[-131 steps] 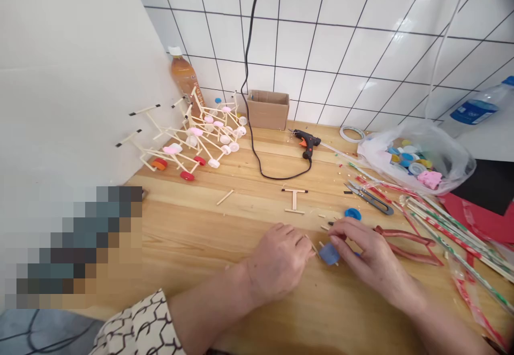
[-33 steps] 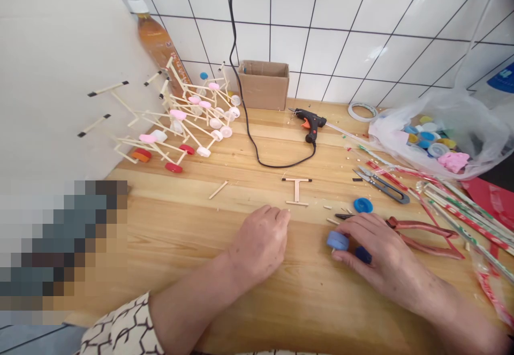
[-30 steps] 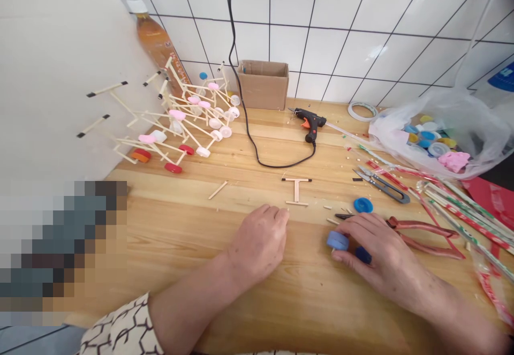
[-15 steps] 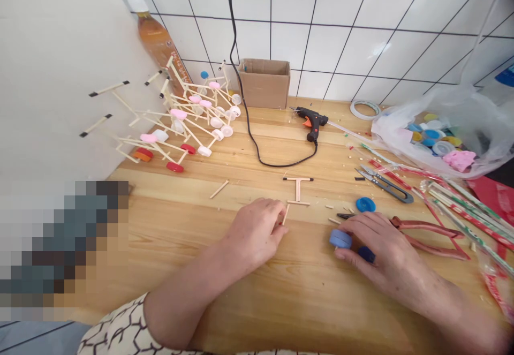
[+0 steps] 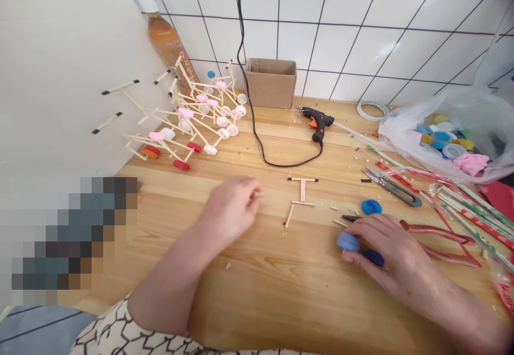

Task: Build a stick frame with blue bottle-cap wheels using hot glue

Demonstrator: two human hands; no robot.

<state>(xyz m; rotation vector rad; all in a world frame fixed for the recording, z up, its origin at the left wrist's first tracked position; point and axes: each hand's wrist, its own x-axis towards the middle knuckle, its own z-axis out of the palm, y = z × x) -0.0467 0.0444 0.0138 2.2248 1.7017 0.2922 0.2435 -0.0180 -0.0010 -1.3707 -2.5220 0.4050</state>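
Observation:
My left hand is over the table left of the stick frame, its fingers curled together and slightly blurred. Whatever it pinches, if anything, is hidden. The stick frame lies flat: a T with black-tipped crossbar and a short crosspiece at its foot. A loose-looking wooden stick slants down from the crosspiece's left end. Between thumb and fingers my right hand holds a light blue bottle cap. A dark blue cap sits under that palm. Red-handled pliers lie partly behind the hand.
Wheeled stick models stand at the back left before a drink bottle. A cardboard box, glue gun and tape roll are along the wall. Right: thread snips, a bag of caps, a blue cap.
My left hand has let go of the slanted stick and moved left, over where another short stick lay. My right hand stays at the light blue cap. The view has shifted slightly.

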